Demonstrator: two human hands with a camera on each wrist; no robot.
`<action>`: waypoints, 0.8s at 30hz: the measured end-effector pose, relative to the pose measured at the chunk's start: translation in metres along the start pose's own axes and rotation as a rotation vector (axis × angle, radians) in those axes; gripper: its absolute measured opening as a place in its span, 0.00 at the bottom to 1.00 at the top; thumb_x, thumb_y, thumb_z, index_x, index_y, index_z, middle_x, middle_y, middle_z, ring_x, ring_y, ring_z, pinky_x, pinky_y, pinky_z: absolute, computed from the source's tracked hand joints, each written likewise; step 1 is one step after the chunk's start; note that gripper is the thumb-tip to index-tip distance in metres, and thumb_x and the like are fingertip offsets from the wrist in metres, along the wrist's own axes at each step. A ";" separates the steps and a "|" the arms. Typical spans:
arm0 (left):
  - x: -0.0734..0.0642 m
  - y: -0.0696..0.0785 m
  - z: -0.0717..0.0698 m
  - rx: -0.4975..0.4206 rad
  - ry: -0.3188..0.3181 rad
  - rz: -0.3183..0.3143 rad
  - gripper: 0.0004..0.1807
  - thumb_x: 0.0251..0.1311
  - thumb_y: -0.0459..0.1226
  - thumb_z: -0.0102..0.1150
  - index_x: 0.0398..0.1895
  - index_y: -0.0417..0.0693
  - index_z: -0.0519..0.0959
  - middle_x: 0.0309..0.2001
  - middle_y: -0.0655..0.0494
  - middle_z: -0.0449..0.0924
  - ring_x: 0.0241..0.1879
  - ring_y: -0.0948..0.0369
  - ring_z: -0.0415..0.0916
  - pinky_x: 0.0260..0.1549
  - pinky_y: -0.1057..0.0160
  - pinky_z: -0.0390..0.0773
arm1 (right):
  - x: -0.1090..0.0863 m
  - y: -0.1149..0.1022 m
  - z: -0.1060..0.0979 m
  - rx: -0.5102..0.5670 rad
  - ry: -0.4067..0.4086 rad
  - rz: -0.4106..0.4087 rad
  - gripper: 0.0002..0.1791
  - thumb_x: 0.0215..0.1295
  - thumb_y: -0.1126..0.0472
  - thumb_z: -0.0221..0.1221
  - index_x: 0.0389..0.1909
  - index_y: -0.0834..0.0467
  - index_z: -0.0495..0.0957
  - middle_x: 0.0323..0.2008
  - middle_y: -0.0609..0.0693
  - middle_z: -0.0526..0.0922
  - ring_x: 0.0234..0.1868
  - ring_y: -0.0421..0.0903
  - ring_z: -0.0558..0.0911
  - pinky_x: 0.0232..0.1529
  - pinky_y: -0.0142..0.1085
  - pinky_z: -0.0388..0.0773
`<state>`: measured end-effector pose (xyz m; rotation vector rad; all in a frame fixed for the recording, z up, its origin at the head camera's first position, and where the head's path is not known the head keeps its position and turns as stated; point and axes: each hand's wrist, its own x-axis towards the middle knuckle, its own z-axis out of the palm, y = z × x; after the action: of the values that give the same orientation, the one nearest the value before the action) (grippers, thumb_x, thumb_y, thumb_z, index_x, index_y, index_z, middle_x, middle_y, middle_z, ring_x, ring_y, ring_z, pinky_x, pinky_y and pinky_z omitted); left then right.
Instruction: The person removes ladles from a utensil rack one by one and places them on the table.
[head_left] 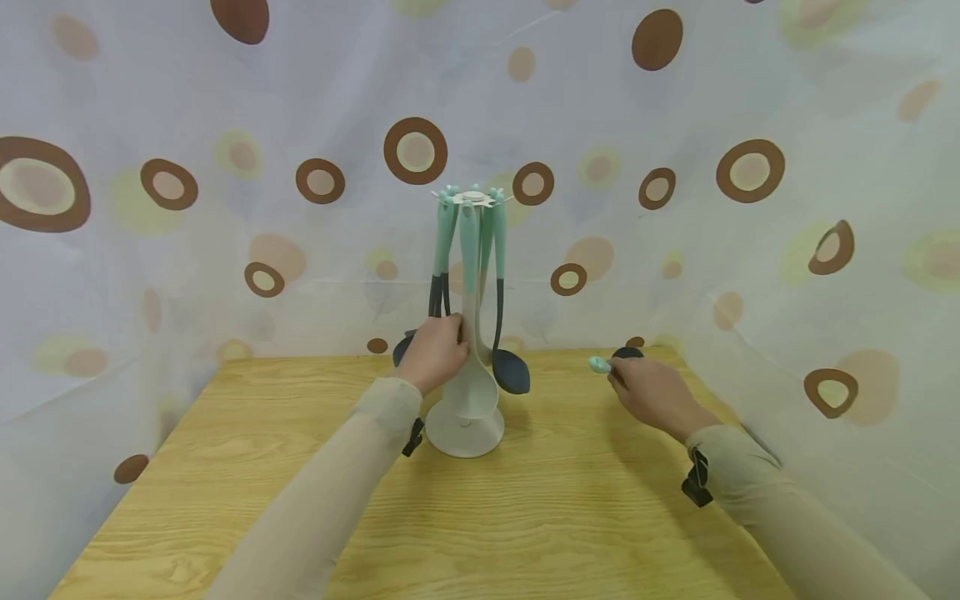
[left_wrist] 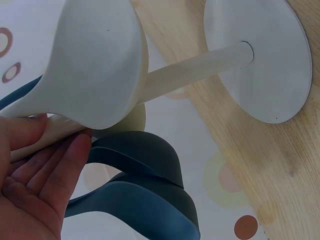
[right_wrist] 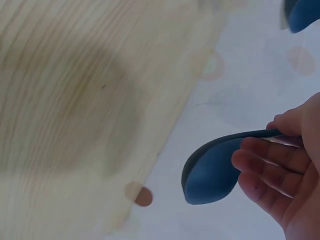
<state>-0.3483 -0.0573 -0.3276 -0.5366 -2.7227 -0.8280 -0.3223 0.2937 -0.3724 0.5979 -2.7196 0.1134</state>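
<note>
A white utensil stand [head_left: 465, 440] with a round base stands on the wooden table, several mint-handled utensils hanging from its top. My left hand [head_left: 435, 352] grips its pole, thumb over it and fingers behind, as the left wrist view shows. Right beside that hand hangs a pale ladle [left_wrist: 100, 60]; dark blue utensils [left_wrist: 145, 195] hang below the fingers there. Off to the right, my right hand [head_left: 654, 392] holds a dark blue spoon [right_wrist: 212, 170] by its neck, above the table. The spoon's mint handle end [head_left: 599, 365] sticks out leftward past the fingers.
Another dark blue spoon [head_left: 512, 372] hangs on the right side of the stand, between it and the right hand. The wooden table [head_left: 570, 500] ends at a patterned curtain [head_left: 585, 125] behind, with more of it along both sides.
</note>
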 end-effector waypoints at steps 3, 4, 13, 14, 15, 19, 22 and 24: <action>-0.001 0.000 -0.001 -0.004 -0.002 -0.002 0.05 0.70 0.33 0.53 0.43 0.41 0.78 0.36 0.48 0.83 0.37 0.54 0.83 0.37 0.56 0.82 | -0.001 0.011 0.008 -0.033 -0.008 -0.029 0.12 0.71 0.61 0.60 0.51 0.59 0.83 0.36 0.54 0.88 0.29 0.50 0.85 0.29 0.45 0.80; -0.001 0.000 -0.001 -0.002 -0.001 -0.003 0.06 0.70 0.33 0.53 0.43 0.41 0.78 0.36 0.47 0.83 0.37 0.54 0.83 0.38 0.55 0.82 | -0.002 0.015 0.011 -0.042 -0.021 -0.032 0.13 0.71 0.61 0.60 0.52 0.59 0.84 0.39 0.55 0.88 0.31 0.52 0.86 0.30 0.46 0.81; -0.001 0.000 0.000 -0.007 0.006 0.004 0.06 0.69 0.33 0.53 0.43 0.40 0.78 0.36 0.47 0.83 0.37 0.53 0.84 0.38 0.55 0.83 | -0.011 0.053 0.036 -0.168 -0.092 -0.131 0.16 0.65 0.65 0.65 0.53 0.54 0.85 0.35 0.57 0.88 0.27 0.53 0.85 0.27 0.46 0.82; -0.001 0.000 0.000 -0.009 0.006 0.003 0.06 0.69 0.33 0.53 0.44 0.40 0.78 0.37 0.46 0.83 0.38 0.53 0.84 0.38 0.55 0.83 | -0.013 0.057 0.039 -0.183 -0.100 -0.137 0.16 0.64 0.65 0.65 0.53 0.53 0.85 0.34 0.57 0.88 0.26 0.52 0.84 0.26 0.46 0.81; -0.001 0.000 -0.001 -0.012 0.005 0.002 0.06 0.69 0.33 0.53 0.44 0.40 0.78 0.37 0.46 0.84 0.38 0.53 0.84 0.38 0.55 0.83 | -0.014 0.061 0.041 -0.200 -0.110 -0.142 0.16 0.64 0.65 0.66 0.53 0.53 0.85 0.34 0.56 0.88 0.25 0.52 0.84 0.25 0.45 0.80; -0.003 0.002 -0.002 -0.030 -0.006 -0.002 0.08 0.69 0.33 0.54 0.46 0.39 0.78 0.39 0.45 0.84 0.40 0.53 0.84 0.39 0.55 0.83 | -0.019 0.073 0.049 -0.215 -0.138 -0.158 0.15 0.63 0.64 0.67 0.51 0.50 0.86 0.30 0.54 0.87 0.22 0.48 0.81 0.22 0.42 0.77; -0.003 0.003 -0.003 -0.041 -0.015 -0.006 0.08 0.70 0.33 0.54 0.47 0.39 0.78 0.39 0.45 0.84 0.40 0.53 0.84 0.39 0.55 0.83 | -0.023 0.077 0.051 -0.201 -0.150 -0.179 0.14 0.62 0.64 0.67 0.49 0.49 0.87 0.30 0.53 0.88 0.22 0.47 0.82 0.22 0.42 0.78; -0.003 0.003 -0.003 -0.046 -0.017 -0.009 0.08 0.70 0.33 0.54 0.47 0.39 0.78 0.39 0.45 0.84 0.40 0.53 0.84 0.39 0.55 0.83 | -0.025 0.079 0.052 -0.203 -0.150 -0.198 0.15 0.61 0.65 0.68 0.48 0.49 0.87 0.31 0.52 0.88 0.23 0.47 0.83 0.23 0.42 0.78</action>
<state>-0.3436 -0.0578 -0.3247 -0.5441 -2.7290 -0.8937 -0.3510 0.3671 -0.4296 0.8392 -2.7480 -0.2638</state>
